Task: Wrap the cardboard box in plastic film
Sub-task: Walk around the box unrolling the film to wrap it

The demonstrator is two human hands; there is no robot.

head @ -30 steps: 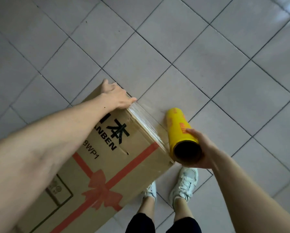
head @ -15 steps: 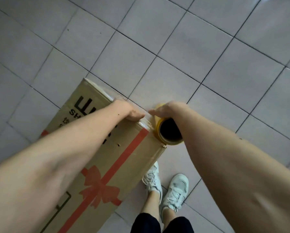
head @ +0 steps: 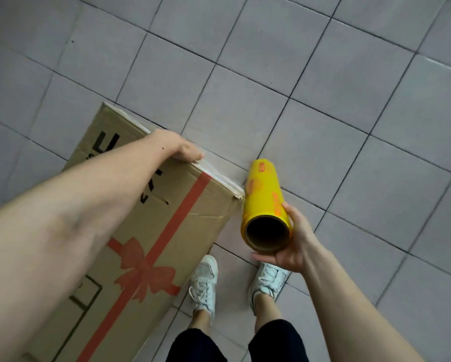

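Nearest the camera, two bare forearms reach down over a pair of white lace-up sneakers (head: 204,286) standing on the grey tiled floor (head: 323,100). The right hand (head: 293,244) cups the near end of a yellow roll of plastic film on a brown cardboard core (head: 264,202), its fingers curled round the roll's side and underside, the open core facing the camera. The roll tilts away and slightly left, its far end pointing at the floor, its near part just beside the box's corner.

To the left stands the large brown cardboard box printed with a red ribbon and bow (head: 151,231), resting on the floor and leaning through the lower left of the view. The left hand (head: 178,148) rests on the box's top far edge, fingers curled over it and hidden on the far side, seemingly pinning the film there. A band of clear plastic film (head: 219,176) lies along that upper edge down to the near corner, where it bunches just beside the roll; whether it runs unbroken into the roll cannot be made out.

The step in hand appears to be an early pass of the wrap: only that edge shows film, and the printed face is bare. The next move likely calls for keeping the left hand pressed on the anchored film while the right carries the roll around the corner, keeping tension so the sheet lies flat rather than roping up.
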